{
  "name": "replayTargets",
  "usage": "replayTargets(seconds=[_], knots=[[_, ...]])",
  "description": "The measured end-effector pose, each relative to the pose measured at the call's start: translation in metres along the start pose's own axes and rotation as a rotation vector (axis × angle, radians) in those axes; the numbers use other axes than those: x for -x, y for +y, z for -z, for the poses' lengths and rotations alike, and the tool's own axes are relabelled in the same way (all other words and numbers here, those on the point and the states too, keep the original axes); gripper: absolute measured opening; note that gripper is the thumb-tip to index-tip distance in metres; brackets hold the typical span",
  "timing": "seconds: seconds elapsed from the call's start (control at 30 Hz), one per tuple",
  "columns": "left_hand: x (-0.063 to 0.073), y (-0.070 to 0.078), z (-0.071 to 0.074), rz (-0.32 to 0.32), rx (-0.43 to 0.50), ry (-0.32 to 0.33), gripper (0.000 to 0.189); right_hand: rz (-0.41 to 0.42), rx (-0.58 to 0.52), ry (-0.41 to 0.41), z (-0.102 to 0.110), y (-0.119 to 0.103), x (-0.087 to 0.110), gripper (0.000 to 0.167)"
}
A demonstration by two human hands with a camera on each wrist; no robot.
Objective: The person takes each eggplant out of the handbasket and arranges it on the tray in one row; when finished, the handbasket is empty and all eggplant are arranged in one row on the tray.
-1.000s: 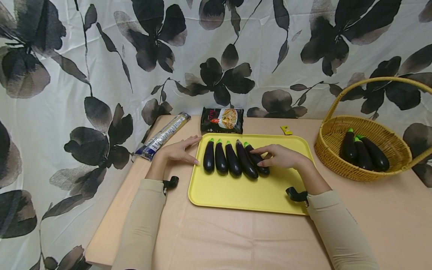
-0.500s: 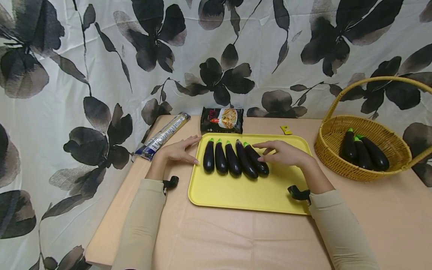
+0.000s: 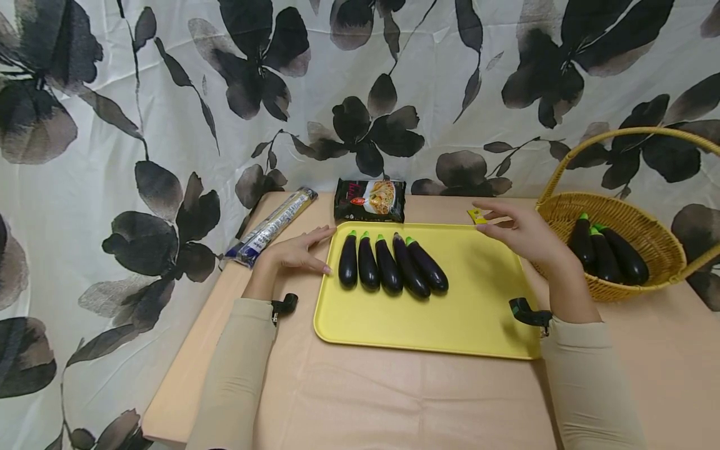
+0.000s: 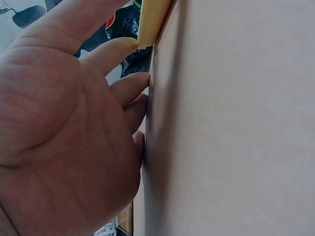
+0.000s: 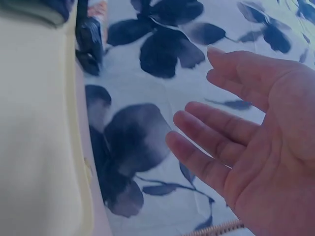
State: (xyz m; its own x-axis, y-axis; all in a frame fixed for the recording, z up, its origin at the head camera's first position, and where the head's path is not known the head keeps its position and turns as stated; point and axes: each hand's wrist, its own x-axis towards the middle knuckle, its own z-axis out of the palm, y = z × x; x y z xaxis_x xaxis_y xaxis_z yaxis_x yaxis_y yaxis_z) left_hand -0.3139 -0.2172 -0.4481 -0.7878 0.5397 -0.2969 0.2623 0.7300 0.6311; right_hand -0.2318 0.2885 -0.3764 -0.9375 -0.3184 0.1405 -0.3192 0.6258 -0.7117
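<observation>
Three glossy dark-purple eggplants with green stems point(image 3: 605, 257) lie in the round, golden-brown woven basket point(image 3: 655, 237) at the right of the beige tabletop point(image 3: 450, 406), to the right of the right hand point(image 3: 531, 237), which is by far the nearer one. That bearing seems the relation that counts: the right hand holds nothing, its fingers loosely extended and apart, pointing leftward away from the basket, near a small yellow packet point(image 3: 475, 215). Stems lie at the far end; the rightmost eggplant slants nearward to the right. The left hand point(image 3: 295, 253), fingers spread and grasping nothing, touches the left rim of the yellow rectangular tray point(image 3: 394, 325), beside a row of five similar eggplants point(image 3: 389, 266).
</observation>
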Motion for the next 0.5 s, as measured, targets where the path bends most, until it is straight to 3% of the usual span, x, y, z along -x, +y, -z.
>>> replayTargets(seconds=[0.27,0.5], knots=[[0.0,0.0,0.0,0.006,-0.003,-0.002,0.117,-0.082,0.047,0.081,0.02,0.006,0.015,0.059],[0.0,0.0,0.0,-0.001,0.004,-0.004,0.117,-0.09,0.116,0.196,0.035,0.017,0.026,0.057]])
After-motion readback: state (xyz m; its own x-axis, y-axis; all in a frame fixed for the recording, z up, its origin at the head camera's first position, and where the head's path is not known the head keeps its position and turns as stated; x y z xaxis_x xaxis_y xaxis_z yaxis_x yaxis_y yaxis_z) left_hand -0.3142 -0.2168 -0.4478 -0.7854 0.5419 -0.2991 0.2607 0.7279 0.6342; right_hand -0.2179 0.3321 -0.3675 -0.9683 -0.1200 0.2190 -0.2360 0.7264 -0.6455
